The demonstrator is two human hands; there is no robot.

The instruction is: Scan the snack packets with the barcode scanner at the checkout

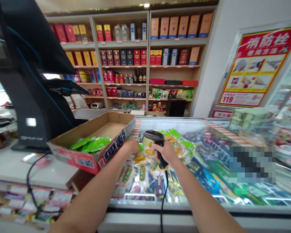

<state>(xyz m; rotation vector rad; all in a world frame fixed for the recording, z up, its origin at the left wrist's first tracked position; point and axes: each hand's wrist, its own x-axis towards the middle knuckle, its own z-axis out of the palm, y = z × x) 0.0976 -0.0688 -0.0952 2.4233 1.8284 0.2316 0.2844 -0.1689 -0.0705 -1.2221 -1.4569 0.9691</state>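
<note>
My left hand (pixel 132 146) rests among a pile of wrapped snack packets (pixel 142 171) in a chest freezer (pixel 184 207), its fingers hidden. My right hand (pixel 166 152) grips a black handheld barcode scanner (pixel 154 136), whose black cord (pixel 163 207) hangs down over the freezer's front edge. Just left of my left hand sits an open cardboard box (pixel 113 149) with printed red and blue sides. Bright green packets (pixel 91 144) lie inside it.
A black checkout monitor stand (pixel 26 94) rises from the white counter (pixel 36 170) on the left. Wooden shelves of boxed liquor and bottles (pixel 123 58) stand behind. A red-and-yellow fire hydrant poster (pixel 255 66) hangs at right. Stacked green-wrapped goods (pixel 249 118) sit on the freezer's far right.
</note>
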